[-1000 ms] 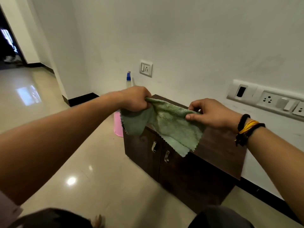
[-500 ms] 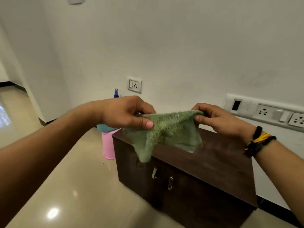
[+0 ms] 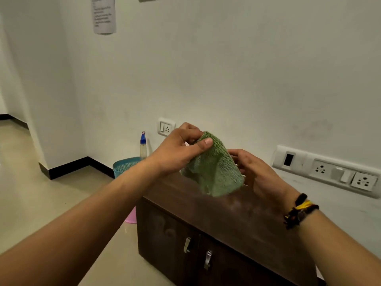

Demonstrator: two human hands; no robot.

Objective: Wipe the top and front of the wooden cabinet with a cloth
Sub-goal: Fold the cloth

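Observation:
A low dark wooden cabinet [image 3: 237, 221] stands against the white wall, with two metal door handles [image 3: 187, 244] on its front. A green cloth [image 3: 216, 170] hangs folded in the air above the cabinet's top. My left hand [image 3: 179, 149] pinches the cloth's upper fold between thumb and fingers. Behind the cloth's right edge my right hand [image 3: 255, 172] has its fingers curled; whether they grip the cloth is hidden. The cloth is not touching the cabinet.
A spray bottle [image 3: 143, 145] with a blue nozzle stands by the wall behind a teal basket [image 3: 125, 165] stacked on a pink bin [image 3: 132, 216], left of the cabinet. Wall sockets [image 3: 329, 172] run along the right. Glossy floor [image 3: 51, 203] extends left.
The cloth was stretched out between both hands; now it is folded over and bunched, with the hands brought close together. The view has tilted up and moved nearer the cabinet.

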